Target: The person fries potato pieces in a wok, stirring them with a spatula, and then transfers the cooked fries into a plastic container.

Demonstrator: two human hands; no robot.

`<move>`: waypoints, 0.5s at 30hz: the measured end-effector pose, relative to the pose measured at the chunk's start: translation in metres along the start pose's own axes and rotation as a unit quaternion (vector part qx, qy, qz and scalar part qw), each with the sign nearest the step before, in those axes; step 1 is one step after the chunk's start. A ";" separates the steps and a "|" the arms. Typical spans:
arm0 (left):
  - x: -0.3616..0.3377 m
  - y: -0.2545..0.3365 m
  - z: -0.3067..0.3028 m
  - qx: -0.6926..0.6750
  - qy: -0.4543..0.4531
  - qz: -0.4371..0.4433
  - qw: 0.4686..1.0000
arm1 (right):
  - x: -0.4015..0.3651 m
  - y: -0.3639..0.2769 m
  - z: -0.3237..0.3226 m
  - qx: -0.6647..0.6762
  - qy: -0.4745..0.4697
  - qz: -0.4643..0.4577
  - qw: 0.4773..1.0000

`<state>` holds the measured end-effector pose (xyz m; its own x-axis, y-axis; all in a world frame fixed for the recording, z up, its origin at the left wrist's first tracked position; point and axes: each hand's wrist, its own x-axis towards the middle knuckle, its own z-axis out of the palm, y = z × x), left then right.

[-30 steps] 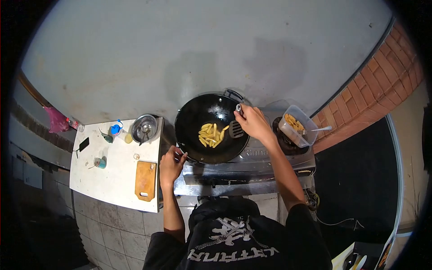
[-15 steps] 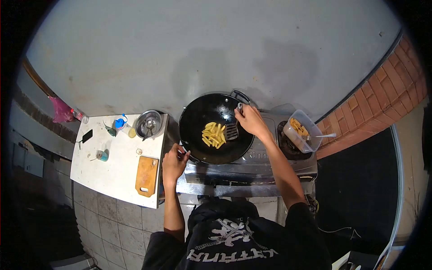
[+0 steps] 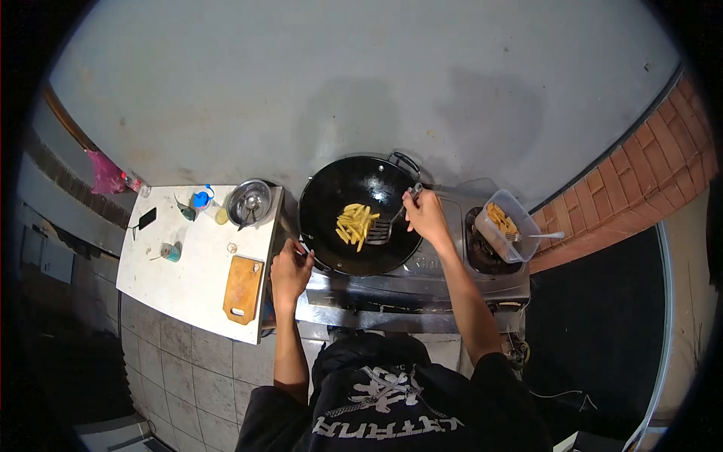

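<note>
A black wok sits on the stove with a heap of yellow fries near its middle. My right hand is closed round the handle of a slotted spatula, whose blade rests in the wok against the right side of the fries. At the wok's left front edge, my left hand is closed on the wok's handle, which the fingers mostly hide.
Right of the wok, a clear plastic container holds browned pieces and a spoon over the other burner. On the white table at left are a metal bowl, a cutting board, a phone and small jars. A wall rises behind.
My right hand has moved right and slightly down, and the spatula now slants more, its blade lower and left beside the fries. My left hand stays at the wok's edge.
</note>
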<state>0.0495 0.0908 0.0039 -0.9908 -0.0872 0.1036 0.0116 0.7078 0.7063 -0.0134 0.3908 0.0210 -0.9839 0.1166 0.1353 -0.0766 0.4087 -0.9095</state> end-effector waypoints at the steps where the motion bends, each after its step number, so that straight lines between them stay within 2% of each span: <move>1: 0.000 0.001 0.000 0.008 0.003 0.007 1.000 | -0.003 0.000 0.001 -0.004 -0.008 0.012 1.000; 2: -0.001 0.002 -0.001 0.009 0.005 0.005 1.000 | -0.004 0.005 0.005 -0.003 -0.011 0.010 1.000; 5: -0.003 0.005 -0.001 0.004 0.008 -0.009 1.000 | -0.004 0.031 0.022 0.111 0.014 0.025 0.993; 8: -0.004 0.004 0.000 0.006 0.029 0.015 0.999 | -0.004 0.040 0.033 0.170 0.037 0.033 0.984; 15: -0.005 0.008 -0.001 0.020 0.034 0.015 0.999 | 0.000 0.042 0.047 0.196 -0.007 0.003 0.981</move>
<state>0.0545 0.0963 0.0100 -0.9784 -0.1124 0.1732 0.0343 0.7387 0.6732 -0.0244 0.3654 -0.0351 -0.9867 0.1037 0.1255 -0.1233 0.0277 -0.9920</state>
